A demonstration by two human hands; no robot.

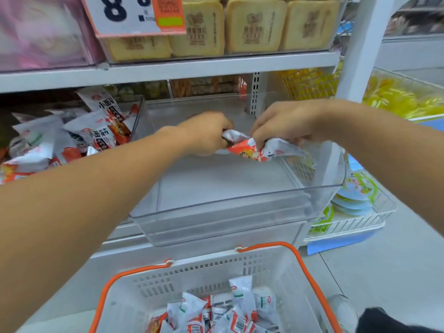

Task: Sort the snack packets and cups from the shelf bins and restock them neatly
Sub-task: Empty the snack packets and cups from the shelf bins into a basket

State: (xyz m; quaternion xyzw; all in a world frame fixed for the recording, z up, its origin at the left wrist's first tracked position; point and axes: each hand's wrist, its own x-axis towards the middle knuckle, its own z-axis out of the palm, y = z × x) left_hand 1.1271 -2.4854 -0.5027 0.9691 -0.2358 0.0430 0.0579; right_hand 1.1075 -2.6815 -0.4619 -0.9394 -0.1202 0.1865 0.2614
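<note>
Both hands reach into a clear plastic shelf bin (240,207) whose floor is bare. My left hand (204,133) and my right hand (286,123) together grip white-and-red snack packets (254,150) held low over the back of the bin. The bin to the left holds a loose pile of the same white-and-red packets (96,133). Below me stands a white shopping basket (216,272) with orange handles, with several more packets (223,316) lying in it.
A shelf above carries tan toast-shaped packs (254,27) and a price sign (129,15). To the right stands a white upright (360,44), with wire baskets of yellow goods (396,99) and blue-lidded cups (355,195). My shoe (343,311) is on the grey floor.
</note>
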